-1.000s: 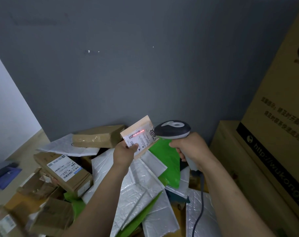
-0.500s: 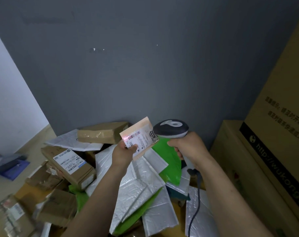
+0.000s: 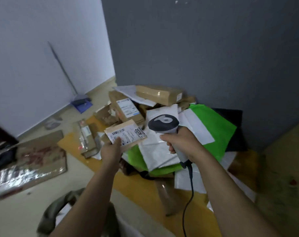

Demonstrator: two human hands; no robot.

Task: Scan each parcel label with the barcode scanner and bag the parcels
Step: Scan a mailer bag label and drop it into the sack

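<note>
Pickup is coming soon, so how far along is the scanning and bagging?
Done: nothing visibly bagged; an olive sack lies at the bottom edge, contents unclear. In hand: the left hand holds a small brown parcel, label up, beside the scanner gripped by the right hand; no scan light shows. Left: the heap of boxes and mailers against the grey wall.

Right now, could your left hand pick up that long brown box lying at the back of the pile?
Probably not yet. The left hand grips the small labelled parcel, so it is full. The long brown box lies uncovered on top of the pile, beyond the hand.
</note>
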